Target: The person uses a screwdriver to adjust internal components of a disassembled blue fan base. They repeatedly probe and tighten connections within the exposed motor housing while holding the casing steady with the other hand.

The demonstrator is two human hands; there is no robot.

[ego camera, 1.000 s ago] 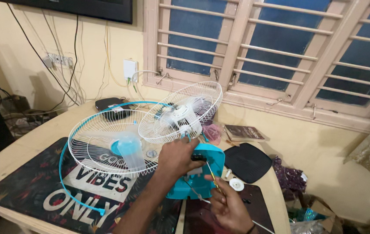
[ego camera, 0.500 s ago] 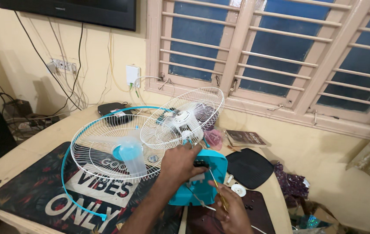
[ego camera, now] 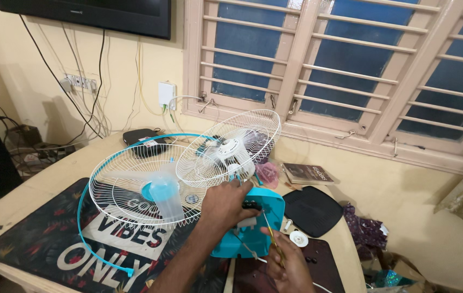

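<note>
At lower centre, the left hand (ego camera: 226,203) clamps its fingers on the turquoise fan base (ego camera: 249,230) lying on the surface (ego camera: 36,190) while the right hand (ego camera: 288,260) pinches a thin screwdriver (ego camera: 270,236) into it; a slip could gouge the plastic or jab the steadying hand.

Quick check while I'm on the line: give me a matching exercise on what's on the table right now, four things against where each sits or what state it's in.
Things:
1. Left hand
2. Right hand
3. Front grille
4. Black pad

States or places:
A. Lies flat on the printed mat, with the pale blue blade on it
B. Holds a thin screwdriver pointed at the base
C. Rests on top of the blue fan base
D. Lies right of the base, below the book

Pairs: 1-C, 2-B, 3-A, 4-D
</note>
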